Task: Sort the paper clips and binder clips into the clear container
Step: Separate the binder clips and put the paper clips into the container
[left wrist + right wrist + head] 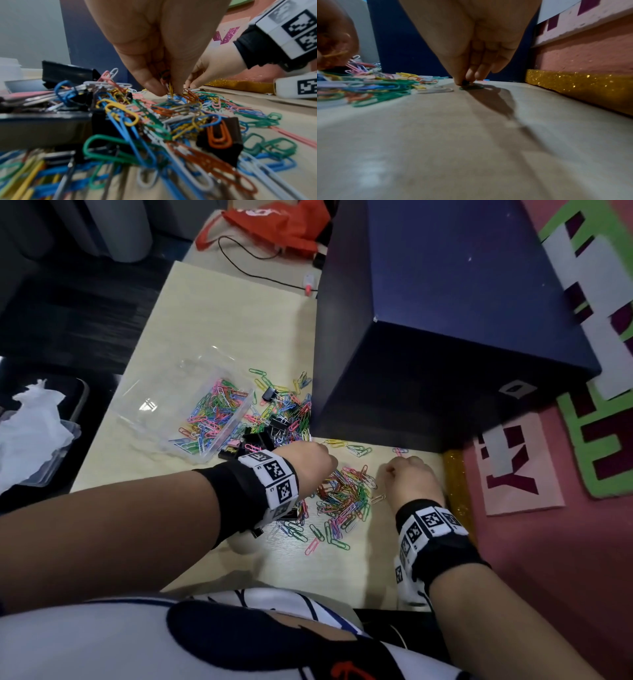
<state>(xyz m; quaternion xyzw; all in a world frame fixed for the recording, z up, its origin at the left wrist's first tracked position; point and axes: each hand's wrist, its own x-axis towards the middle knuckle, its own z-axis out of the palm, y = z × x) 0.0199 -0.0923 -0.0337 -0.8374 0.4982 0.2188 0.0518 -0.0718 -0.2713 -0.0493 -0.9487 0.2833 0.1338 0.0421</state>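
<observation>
Closest to us in the left wrist view, loose paper clips (pixel 130 146) and a few black binder clips (pixel 221 140) lie tangled on the table (pixel 436 148). We are mid-gathering: our left hand (pixel 159 54) pinches several clips at the heap's far edge, and our right hand (pixel 471 47) pinches a lone green clip (pixel 471 87) against the table. Next, we judge, both hands must lift and carry across to the clear container (pixel 161 419), which already holds many clips. Only the head view shows that container; only the wrist views show the fingertips closing.
</observation>
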